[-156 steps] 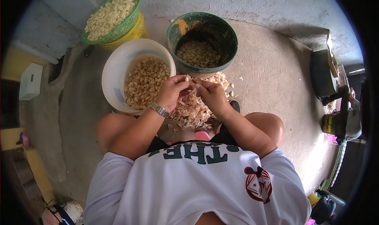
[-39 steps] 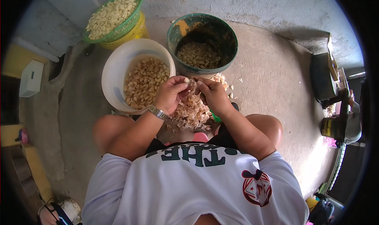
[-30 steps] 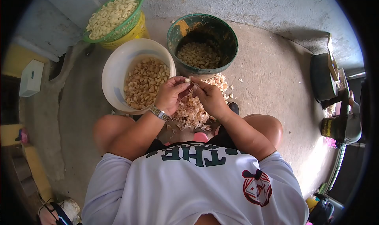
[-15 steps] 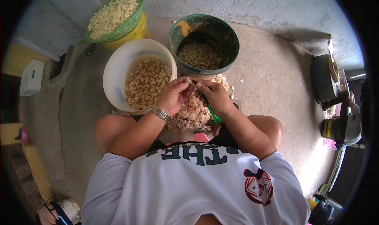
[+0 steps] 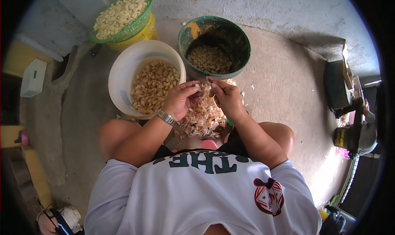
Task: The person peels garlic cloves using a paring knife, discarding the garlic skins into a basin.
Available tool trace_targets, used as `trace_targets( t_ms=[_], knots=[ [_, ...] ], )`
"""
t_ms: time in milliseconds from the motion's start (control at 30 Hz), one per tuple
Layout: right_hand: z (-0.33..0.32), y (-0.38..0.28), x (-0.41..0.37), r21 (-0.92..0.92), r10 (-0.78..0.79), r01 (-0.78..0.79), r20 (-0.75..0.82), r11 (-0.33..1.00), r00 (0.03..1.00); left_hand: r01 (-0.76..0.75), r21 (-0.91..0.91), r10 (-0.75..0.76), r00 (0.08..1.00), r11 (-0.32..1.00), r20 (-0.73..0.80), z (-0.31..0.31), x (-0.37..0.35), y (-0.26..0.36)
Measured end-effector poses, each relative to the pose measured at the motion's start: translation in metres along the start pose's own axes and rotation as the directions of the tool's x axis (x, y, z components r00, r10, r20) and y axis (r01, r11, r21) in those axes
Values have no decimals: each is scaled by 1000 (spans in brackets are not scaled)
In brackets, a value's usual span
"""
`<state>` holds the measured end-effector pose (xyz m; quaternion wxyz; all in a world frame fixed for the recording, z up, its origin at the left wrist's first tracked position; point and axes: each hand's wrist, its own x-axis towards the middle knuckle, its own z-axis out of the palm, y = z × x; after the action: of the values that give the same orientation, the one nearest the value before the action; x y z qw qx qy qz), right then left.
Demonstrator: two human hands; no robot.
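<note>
My left hand point(image 5: 183, 100) pinches a pale garlic clove point(image 5: 198, 87) between thumb and fingers, above a heap of papery peelings point(image 5: 201, 115). Beside it on the right, my right hand point(image 5: 225, 95) is closed near the clove, with a small dark piece at its fingertips; a bit of green handle point(image 5: 229, 122) shows below this hand. A white tub point(image 5: 119, 78) at the left holds unpeeled cloves point(image 5: 154, 84). Behind my hands, a dark green bucket point(image 5: 242, 39) holds pale cloves point(image 5: 210, 58).
A green basket point(image 5: 142, 21) heaped with white cloves sits on a yellow bucket point(image 5: 144, 33) at the back left. A white box point(image 5: 33, 78) stands far left. At the right are a dark basin point(image 5: 335, 84) and part of another person point(image 5: 368, 132).
My right hand has turned and its fingertips have moved up slightly, away from the clove. Less of the green handle shows. My left hand stays nearly in place.
</note>
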<state>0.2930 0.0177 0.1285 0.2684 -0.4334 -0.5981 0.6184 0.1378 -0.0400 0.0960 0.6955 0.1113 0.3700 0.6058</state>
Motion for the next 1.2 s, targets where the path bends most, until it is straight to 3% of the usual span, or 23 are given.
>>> trace_targets(
  t_ms=[133, 233, 433, 533, 633, 700, 733, 833, 1033, 1133, 1200],
  knots=[
    [2, -8, -7, -81, 4, 5, 101, 997, 995, -4, -36, 3, 1000, 999, -14, 0, 0, 1],
    [5, -6, -11, -180, -119, 148, 163, 972, 979, -7, -71, 7, 1000, 997, -4, -1, 2, 0],
    [9, 15, -6, -271, -331, 338, 71, 901, 941, 20, -123, -19, 1000, 992, 11, 3, 0, 0],
    [8, 9, -8, -312, -308, 314, 67, 897, 949, 30, -107, -27, 999, 994, 27, -1, 2, -3],
    [8, 6, -10, -244, -231, 236, 47, 941, 972, 23, -75, -20, 999, 997, 45, -3, 2, -3],
    [2, 0, -9, 53, 74, -78, 88, 996, 993, 20, -55, -16, 997, 998, 79, -6, 4, -3],
    [-2, -4, -8, 194, 217, -242, 141, 951, 966, 19, -44, -15, 995, 999, 96, -8, 5, -4],
    [-5, -10, -11, 427, 255, -322, 207, 845, 944, 52, -55, -42, 984, 997, 173, -10, 7, -3],
    [-14, -14, -13, 491, 217, -287, 194, 823, 957, 145, -22, -130, 935, 989, 330, -10, 8, 0],
    [-22, -20, -14, 570, 184, -212, 107, 794, 977, 167, 3, -160, 941, 986, 297, -8, 13, 3],
    [-27, -19, -12, 559, 171, -168, 46, 812, 984, 81, 69, -86, 992, 994, 88, 9, 31, 10]
  ],
)
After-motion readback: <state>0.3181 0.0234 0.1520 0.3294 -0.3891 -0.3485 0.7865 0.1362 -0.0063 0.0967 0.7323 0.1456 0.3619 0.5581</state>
